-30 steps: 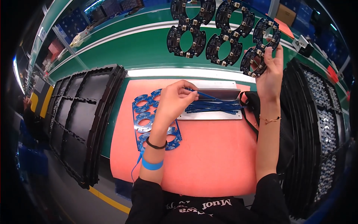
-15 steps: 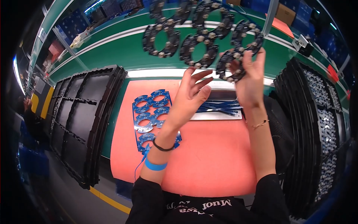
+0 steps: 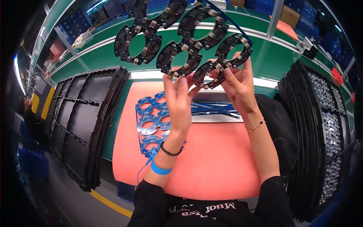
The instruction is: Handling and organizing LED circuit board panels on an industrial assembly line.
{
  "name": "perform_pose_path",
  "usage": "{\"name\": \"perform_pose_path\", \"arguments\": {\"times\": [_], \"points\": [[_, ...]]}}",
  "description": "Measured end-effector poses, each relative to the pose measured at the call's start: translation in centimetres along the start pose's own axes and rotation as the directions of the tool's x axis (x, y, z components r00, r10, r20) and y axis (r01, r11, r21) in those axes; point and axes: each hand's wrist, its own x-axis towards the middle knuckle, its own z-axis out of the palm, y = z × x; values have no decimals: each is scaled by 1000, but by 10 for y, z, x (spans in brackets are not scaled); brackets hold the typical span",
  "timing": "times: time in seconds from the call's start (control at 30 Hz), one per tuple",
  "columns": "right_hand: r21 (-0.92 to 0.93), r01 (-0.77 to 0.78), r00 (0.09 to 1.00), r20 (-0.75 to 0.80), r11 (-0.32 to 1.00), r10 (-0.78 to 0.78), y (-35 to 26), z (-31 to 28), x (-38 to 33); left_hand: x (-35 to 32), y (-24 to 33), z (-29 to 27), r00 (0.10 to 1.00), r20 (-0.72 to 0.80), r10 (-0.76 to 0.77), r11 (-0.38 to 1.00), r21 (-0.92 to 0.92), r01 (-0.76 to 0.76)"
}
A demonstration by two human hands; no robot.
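Within right grip (image 3: 241,89), above left grip (image 3: 180,104): dark circuit panel (image 3: 191,44), tilted.

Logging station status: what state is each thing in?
Dark circuit board: raised, tilted, held
Right hand: closed on dark board's lower right
Left hand: fingers at dark board's lower edge, grip unclear
Blue circuit board: flat on pink mat, partly hidden
Blue strips: loosely piled in metal tray
Left trays: stacked
Right trays: stacked, top one holding parts
Blue wristband: worn on left forearm
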Motion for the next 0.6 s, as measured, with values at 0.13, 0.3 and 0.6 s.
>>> {"name": "perform_pose_path", "arguments": {"times": [0.13,0.3,0.6], "points": [[130,-74,996,-30,989,79,1,4,-3,-4,-1,5,998,31,48,998,27,-49],[132,-78,993,-73,988,88,10,10,-7,-6,-9,0,984,-21,176,974,147,-171],[49,-134,991,-16,990,135,14,8,-9,-4,-15,-8,981,-151,119,978,189,-89]]}}
